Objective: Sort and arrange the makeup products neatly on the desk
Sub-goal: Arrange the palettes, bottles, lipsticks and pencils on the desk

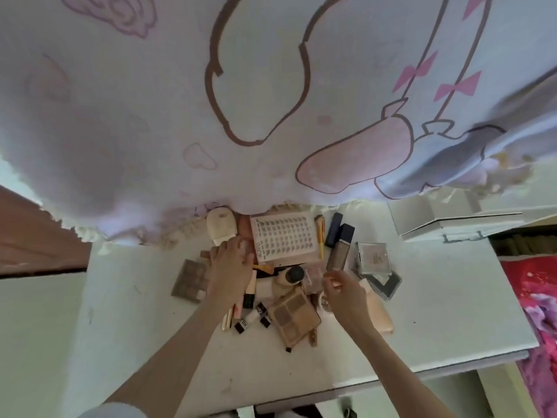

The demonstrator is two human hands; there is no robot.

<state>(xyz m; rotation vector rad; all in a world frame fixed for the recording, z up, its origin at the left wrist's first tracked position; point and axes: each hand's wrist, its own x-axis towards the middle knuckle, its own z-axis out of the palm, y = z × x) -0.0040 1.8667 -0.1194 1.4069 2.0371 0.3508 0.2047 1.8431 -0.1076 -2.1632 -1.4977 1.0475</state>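
- A big white curtain point(271, 95) printed with brown outlines and pink bows hangs over the far side of the scene, its frayed lower edge draping down onto the back of the tabletop point(422, 297).
- The white tabletop carries a jumbled heap of makeup products near its middle; a red and pink patterned fabric point(539, 297) shows past its right edge.
- A white open box point(434, 215) sits at the back right of the tabletop, apart from the heap.
- A white sheet of false-lash clusters point(284, 236) lies at the back of the heap, just beside a cream compact pouch point(219, 224).
- The left hand point(232, 267) reaches into the heap with fingers spread and fairly straight, fingertips resting by the lower edge of the cream pouch; its grip is loose and holds nothing that I can see.
- The right hand point(343, 291) has its fingers curled, thumb and fingertips pinching the lower end of a beige foundation bottle point(339, 251) with a dark navy cap, which tilts up and away from the hand.
- A tan four-pan eyeshadow palette point(294, 315) lies open between the two wrists.
- A brown eyeshadow palette point(190, 280) lies left of the left hand.
- A clear square compact point(373, 256) rests to the right of the bottle, above a black-rimmed case point(387, 285).
- A dark navy tube point(334, 229) lies just behind the bottle.
- Small white tubes with black caps point(250, 318) lie under the left wrist.
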